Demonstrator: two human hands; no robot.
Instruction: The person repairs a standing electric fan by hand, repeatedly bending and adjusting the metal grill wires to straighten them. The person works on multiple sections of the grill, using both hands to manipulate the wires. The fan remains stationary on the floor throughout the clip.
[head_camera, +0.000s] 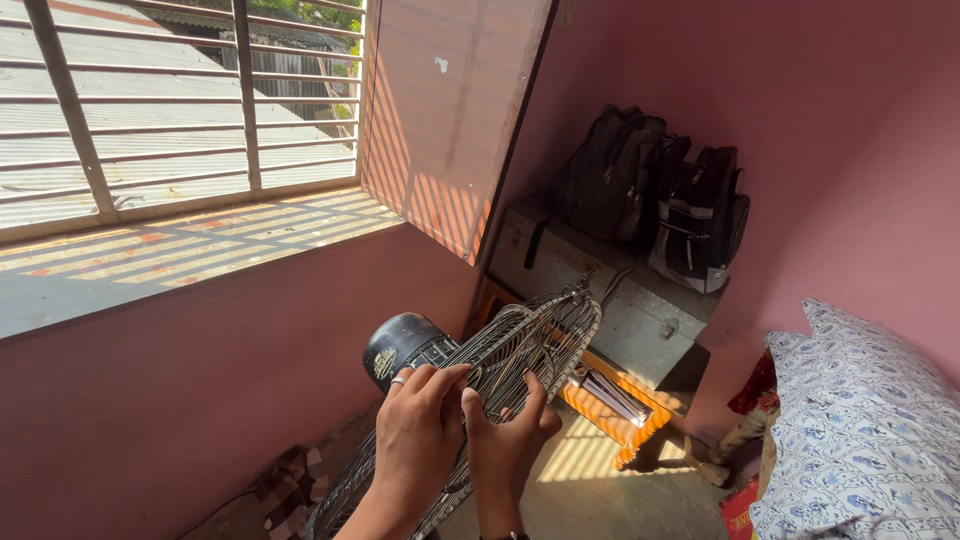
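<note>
The one clear label (385, 362) is a small, roundish gold-coloured badge on the black motor housing (403, 343) of the fan, just left of the hands and facing the lower left; its marks are too small to make out. At the bottom edge, beside the patterned bedding, a corner of something red (738, 508) with light markings shows, possibly a box or packet, though too little of it is in view to tell.
</note>
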